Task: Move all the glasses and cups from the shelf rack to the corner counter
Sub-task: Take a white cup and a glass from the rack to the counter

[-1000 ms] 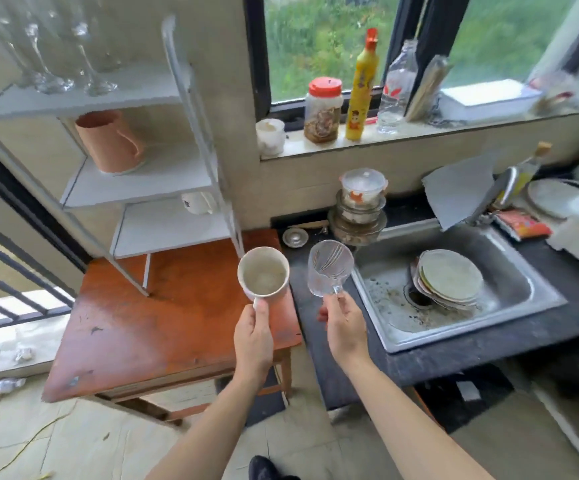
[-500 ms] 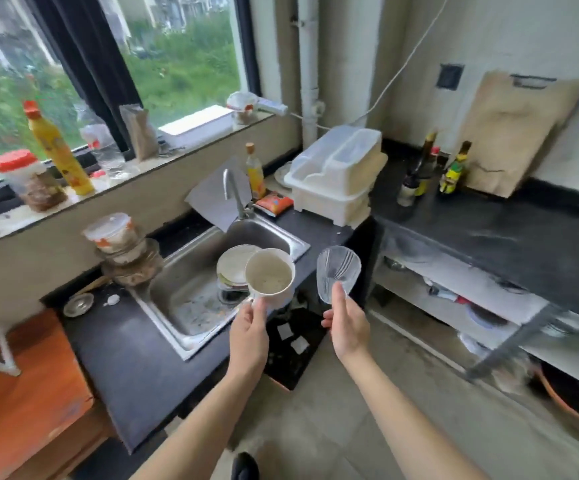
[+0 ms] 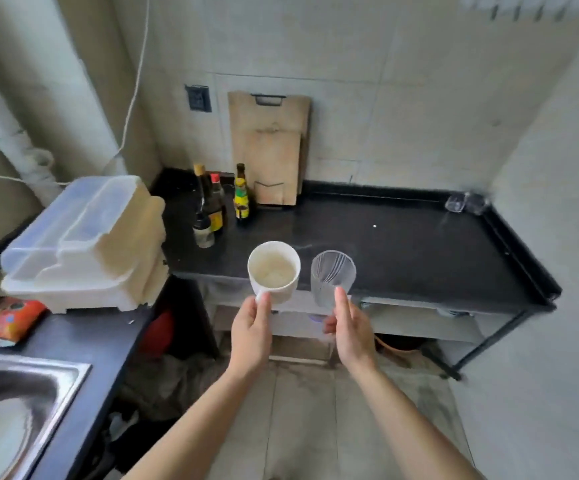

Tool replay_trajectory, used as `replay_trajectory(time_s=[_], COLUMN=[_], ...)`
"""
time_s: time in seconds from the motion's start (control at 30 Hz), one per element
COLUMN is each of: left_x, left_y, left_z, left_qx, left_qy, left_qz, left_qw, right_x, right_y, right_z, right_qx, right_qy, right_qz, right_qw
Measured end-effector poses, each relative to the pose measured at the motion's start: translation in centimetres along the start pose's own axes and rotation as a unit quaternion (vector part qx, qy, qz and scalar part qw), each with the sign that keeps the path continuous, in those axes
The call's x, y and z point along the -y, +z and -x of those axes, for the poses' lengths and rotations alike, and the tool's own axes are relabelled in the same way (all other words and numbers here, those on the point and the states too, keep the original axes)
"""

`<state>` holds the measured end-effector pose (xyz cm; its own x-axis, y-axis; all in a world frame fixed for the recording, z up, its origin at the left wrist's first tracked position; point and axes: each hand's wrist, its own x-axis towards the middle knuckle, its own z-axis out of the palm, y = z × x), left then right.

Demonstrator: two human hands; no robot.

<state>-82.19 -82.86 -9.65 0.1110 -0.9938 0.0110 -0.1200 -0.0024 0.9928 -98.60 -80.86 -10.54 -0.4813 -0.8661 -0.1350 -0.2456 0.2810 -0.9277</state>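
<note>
My left hand (image 3: 250,332) grips a white mug (image 3: 274,270) by its handle, mouth tilted toward me. My right hand (image 3: 350,329) holds a clear ribbed glass (image 3: 332,276) at its base. Both are held in the air at the near edge of the black corner counter (image 3: 402,251). Two clear glasses (image 3: 463,202) stand in the counter's far right corner. The shelf rack is out of view.
Several sauce bottles (image 3: 212,206) stand at the counter's back left, with a wooden cutting board (image 3: 269,147) leaning on the wall. A white dish-drainer box (image 3: 84,240) sits on the left counter beside a steel sink (image 3: 11,403). A lower shelf (image 3: 419,323) runs under the corner counter.
The view has swung right from the shelf rack, past the sink, to the corner counter. Both hands still carry the mug and the glass in front of me.
</note>
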Motion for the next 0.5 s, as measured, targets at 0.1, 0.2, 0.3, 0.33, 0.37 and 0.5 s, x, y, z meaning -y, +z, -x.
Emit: replay_trajectory(time_s=[0.1,0.2,0.3,0.33,0.37,0.5], left_x=[-1.7,-3.0,-3.8,-3.8,-3.8,-3.6], left_y=[7.1,14.3,20.8,23.1,25.3,33.5], left_z=[-4.6,-7.2,-8.4,-8.8,-9.3,-11.2], left_qx=[0.082,0.161,0.215,0.229,0.242,0.272], left_qy=[0.005,-0.006,-0.012,-0.014,-0.017,-0.039], left_qz=[0.008,0.01,0.013,0.009,0.005,-0.021], left_qw=[0.997,0.987,0.976,0.973,0.97,0.961], right_x=[0.0,-1.0,-2.6,-3.4,-4.2,-6.9], right_y=[-4.8,-9.6,-14.1,-15.6,-16.9,-21.6], right_z=[-5.1,-8.6,-11.5,-12.7,-14.1,-20.1], right_qx=[-0.072,-0.143,-0.197,-0.213,-0.226,-0.232], right_qy=[0.022,0.051,0.075,0.084,0.091,0.115], right_qz=[-0.025,-0.044,-0.055,-0.061,-0.068,-0.093], right_qw=[0.997,0.987,0.976,0.971,0.967,0.961])
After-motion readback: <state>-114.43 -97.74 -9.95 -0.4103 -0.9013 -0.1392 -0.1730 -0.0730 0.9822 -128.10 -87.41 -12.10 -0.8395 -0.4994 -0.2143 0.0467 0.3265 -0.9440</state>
